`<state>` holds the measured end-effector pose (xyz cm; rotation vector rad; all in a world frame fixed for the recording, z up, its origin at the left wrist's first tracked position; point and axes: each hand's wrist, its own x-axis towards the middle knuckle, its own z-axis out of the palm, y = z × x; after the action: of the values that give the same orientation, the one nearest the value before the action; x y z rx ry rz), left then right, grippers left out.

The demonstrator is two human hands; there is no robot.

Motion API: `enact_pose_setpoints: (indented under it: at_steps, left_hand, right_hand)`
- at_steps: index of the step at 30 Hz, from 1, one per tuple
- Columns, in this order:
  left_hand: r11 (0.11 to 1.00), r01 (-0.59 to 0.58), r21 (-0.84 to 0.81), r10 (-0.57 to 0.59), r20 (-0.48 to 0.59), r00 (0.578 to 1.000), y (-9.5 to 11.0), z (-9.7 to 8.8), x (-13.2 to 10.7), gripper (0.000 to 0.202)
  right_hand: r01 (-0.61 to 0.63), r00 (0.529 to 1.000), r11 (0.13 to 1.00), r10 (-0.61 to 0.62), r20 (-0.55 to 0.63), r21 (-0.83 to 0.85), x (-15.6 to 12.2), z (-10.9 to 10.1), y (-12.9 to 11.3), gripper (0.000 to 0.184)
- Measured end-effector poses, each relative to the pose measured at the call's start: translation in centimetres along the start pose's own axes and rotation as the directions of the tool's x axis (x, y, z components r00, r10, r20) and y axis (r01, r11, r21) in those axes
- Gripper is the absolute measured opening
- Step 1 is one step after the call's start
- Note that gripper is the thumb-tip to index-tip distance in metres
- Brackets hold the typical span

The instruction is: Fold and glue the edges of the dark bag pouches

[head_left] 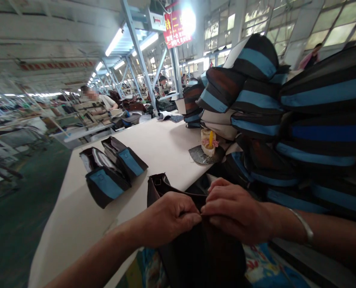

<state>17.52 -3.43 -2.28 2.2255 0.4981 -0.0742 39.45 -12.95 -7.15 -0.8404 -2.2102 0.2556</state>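
A dark bag (201, 256) is held at the near side of the scene, just past the near edge of the pale desk (154, 140), with its body hanging below both hands. Its upper edge is pinched between thumb and fingers by the left hand (172, 216), and the same edge is gripped by the right hand (237, 210), whose fingers are curled together; the fingertips of the two are brought almost to touching. What lies under the right fingers cannot be told.

The bag's rim is set directly between the hands, and its visible length is run from the meeting fingertips toward the far left, where a small metal ring (158, 182) is seen at the corner. That corner is left nearer to the left hand, and the right hand is placed well apart from it.

Farther left on the desk, two blue-striped bags (108, 182) are stood side by side. A small container (208, 146) with a yellow handle is placed beyond the right hand, beside a high pile of striped bags (255, 98).
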Motion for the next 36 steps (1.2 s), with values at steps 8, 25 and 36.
enact_pose_setpoints:
  at_steps: [8,25,36]
  left_hand:
    - [0.941,-0.196,0.276,0.249,-0.170,0.954,2.1,0.8,-0.8,0.012]
    - [0.992,-0.079,-0.097,0.049,-0.276,0.960,-3.1,-4.2,-9.0,0.016]
    - [0.925,0.186,-0.332,-0.274,-0.243,0.931,0.1,-1.8,-9.9,0.044]
  right_hand:
    - [-0.488,0.826,0.811,0.309,0.472,0.323,3.8,-4.5,0.3,0.023]
    - [-0.351,0.860,0.804,0.074,0.505,0.479,13.0,-0.3,0.6,0.037]
    - [-0.391,0.893,0.477,-0.010,0.449,0.787,12.1,4.1,0.6,0.028]
